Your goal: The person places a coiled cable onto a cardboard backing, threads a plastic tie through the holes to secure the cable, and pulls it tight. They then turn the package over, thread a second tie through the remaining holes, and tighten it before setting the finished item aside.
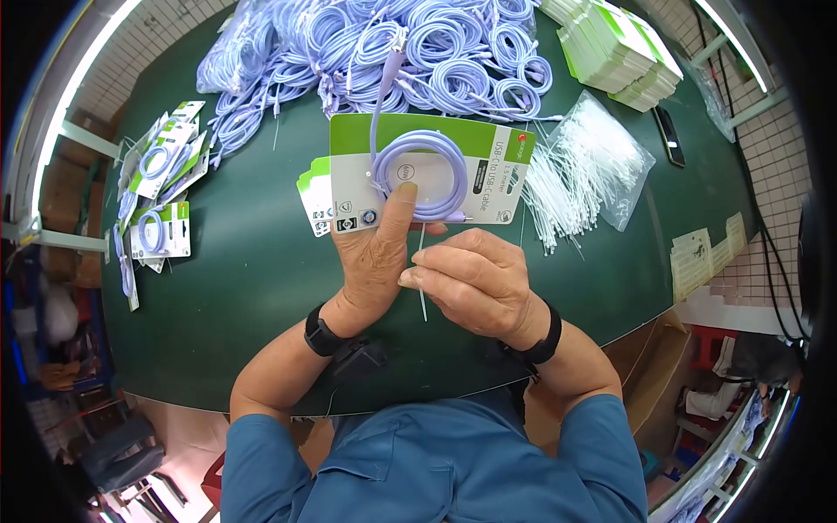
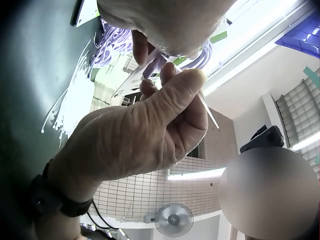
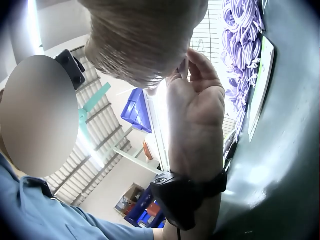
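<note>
My left hand (image 1: 370, 270) holds a green and white packaging card (image 1: 490, 142), its thumb pressing on the front. On the card lies a coiled lilac USB-C cable (image 1: 422, 139), with one end rising above the card's top edge. Just below the card, the right hand (image 1: 479, 283) pinches a thin white cable tie (image 1: 424, 305) between thumb and fingers. In the left wrist view the tie (image 2: 208, 111) sticks out past the right thumb (image 2: 175, 92). The right wrist view shows the left palm (image 3: 200, 107), while the right hand (image 3: 142, 40) covers the pinch.
A heap of lilac cables (image 1: 436, 52) spreads across the far side of the green table (image 1: 261, 331). Stacked cards (image 1: 610, 48) and a bag of white cable ties (image 1: 602, 144) are at right, near a phone (image 1: 670, 135). Carded cables (image 1: 161, 231) lie left; more cards (image 1: 316, 196) sit behind the held one.
</note>
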Demonstrator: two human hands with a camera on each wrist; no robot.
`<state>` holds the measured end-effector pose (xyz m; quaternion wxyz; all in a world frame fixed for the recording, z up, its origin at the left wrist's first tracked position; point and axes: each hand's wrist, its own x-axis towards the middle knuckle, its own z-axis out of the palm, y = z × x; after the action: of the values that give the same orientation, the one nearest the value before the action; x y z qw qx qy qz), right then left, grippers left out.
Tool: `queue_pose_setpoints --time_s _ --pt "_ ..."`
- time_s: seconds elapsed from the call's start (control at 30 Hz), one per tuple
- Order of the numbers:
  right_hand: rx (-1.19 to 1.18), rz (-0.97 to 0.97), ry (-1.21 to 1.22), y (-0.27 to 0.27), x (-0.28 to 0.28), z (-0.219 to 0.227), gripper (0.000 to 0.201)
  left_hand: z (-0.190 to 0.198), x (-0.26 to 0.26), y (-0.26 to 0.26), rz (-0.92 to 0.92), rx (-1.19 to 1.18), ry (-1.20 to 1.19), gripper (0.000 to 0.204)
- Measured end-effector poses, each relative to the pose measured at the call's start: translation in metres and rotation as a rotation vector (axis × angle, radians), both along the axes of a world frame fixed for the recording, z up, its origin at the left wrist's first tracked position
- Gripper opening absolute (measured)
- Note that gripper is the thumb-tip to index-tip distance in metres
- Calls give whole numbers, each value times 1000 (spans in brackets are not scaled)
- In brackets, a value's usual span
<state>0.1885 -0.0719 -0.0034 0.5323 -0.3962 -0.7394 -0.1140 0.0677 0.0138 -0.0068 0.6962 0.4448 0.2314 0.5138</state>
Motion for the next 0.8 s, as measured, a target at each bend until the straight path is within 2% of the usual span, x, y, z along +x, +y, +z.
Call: queue_pose_setpoints --time_s 0.27,0.53,0.63,0.67,0.77,0.8 --pt "-60 29 14 -1 1 -3 33 -9 -2 0 -9 -37 -7 27" --pt "-62 45 75 3 3 1 30 -16 -5 0 -35 68 96 33" --pt "-105 11 277 4 6 -8 26 -15 2 -4 53 17 -16 28" --pt "-106 12 275 4 7 -9 26 -14 2 -5 54 16 -17 28" --pt "-129 -32 519 6 10 -11 23 -9 1 -7 15 18 28 26" --pt "-130 -30 517 6 12 -10 23 -9 1 -7 17 17 26 26"
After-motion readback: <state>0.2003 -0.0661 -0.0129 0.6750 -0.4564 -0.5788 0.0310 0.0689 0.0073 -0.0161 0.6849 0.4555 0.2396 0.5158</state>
